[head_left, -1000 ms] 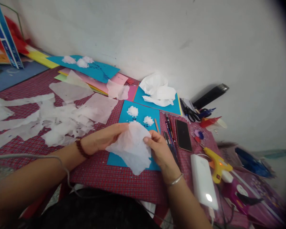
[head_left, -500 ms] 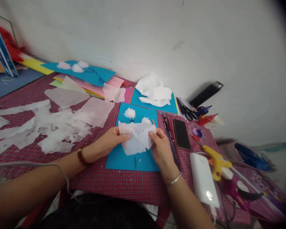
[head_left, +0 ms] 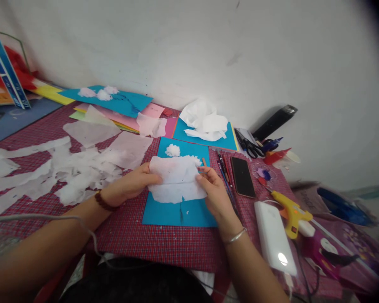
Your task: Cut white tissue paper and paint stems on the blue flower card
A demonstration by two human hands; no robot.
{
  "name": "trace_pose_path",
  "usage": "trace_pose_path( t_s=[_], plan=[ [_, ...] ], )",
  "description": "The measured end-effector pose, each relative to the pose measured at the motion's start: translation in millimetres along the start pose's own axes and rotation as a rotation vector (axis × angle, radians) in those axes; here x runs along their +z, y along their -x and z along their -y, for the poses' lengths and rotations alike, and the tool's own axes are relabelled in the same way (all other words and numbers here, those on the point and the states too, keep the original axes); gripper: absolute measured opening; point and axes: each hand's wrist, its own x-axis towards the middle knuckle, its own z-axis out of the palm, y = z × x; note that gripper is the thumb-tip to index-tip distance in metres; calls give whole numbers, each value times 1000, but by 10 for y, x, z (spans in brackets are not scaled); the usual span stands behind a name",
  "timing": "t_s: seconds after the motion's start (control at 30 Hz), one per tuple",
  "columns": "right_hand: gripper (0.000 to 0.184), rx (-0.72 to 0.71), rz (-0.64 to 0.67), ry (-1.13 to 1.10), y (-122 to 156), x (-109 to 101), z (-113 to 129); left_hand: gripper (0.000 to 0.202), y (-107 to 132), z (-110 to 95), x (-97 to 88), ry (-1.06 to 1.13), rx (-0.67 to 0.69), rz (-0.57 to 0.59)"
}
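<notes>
Across the whole work surface lies a red-and-blue checked cloth (head_left: 129,244), the sheet in hand serving as dial centre. At nine o'clock, a loose heap of torn white tissue strips (head_left: 82,168) is spread on it. Beneath the hands lies a rectangular bright-blue card (head_left: 164,215). Over this card is the roughly rectangular, ragged-edged white tissue sheet (head_left: 177,170), creased crosswise and notched at its lower edge. The left hand (head_left: 137,182), at nine o'clock, pinches the sheet's edge, thumb uppermost. The right hand (head_left: 214,191), at three o'clock, pinches the opposite edge, thumb in front, fingers curled. Further observed: a white oblong power bank (head_left: 273,235) at four o'clock; a black rectangular phone (head_left: 243,176) at three; a ruffled white paper tuft (head_left: 172,150) at twelve, resting on the card.
</notes>
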Motion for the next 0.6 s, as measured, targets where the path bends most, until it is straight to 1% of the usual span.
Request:
trace_pose_path(
  t_s=[0.1, 0.17, 0.23, 0.3, 0.33, 0.4, 0.47, 0.5, 0.6],
  plan=[
    [51, 52, 102, 14, 32, 4, 18, 52, -7, -4, 11, 52, -13, 26],
    [55, 48, 137, 26, 42, 5, 17, 63, -16, -28, 27, 84, 7, 7],
    [54, 36, 148, 40, 39, 4, 5, 72, -23, -56, 44, 91, 31, -55],
    [51, 11, 139, 60, 27, 1, -14, 77, -26, -78, 55, 71, 26, -103],
    [50, -8, 129, 69, 20, -2, -24, 79, -26, -83, 59, 61, 17, -109],
    [48, -43, 114, 76, 10, -10, -41, 81, -22, -85, 60, 44, -12, -81],
    [48, -71, 105, 77, 8, -18, -51, 76, -18, -78, 51, 1, -45, -40],
    [48, -83, 102, 82, 9, -22, -52, 70, -18, -72, 44, -34, -56, -25],
    [53, -108, 86, 109, 16, -33, -52, 42, -29, -55, 23, -119, -37, -34]
  ],
)
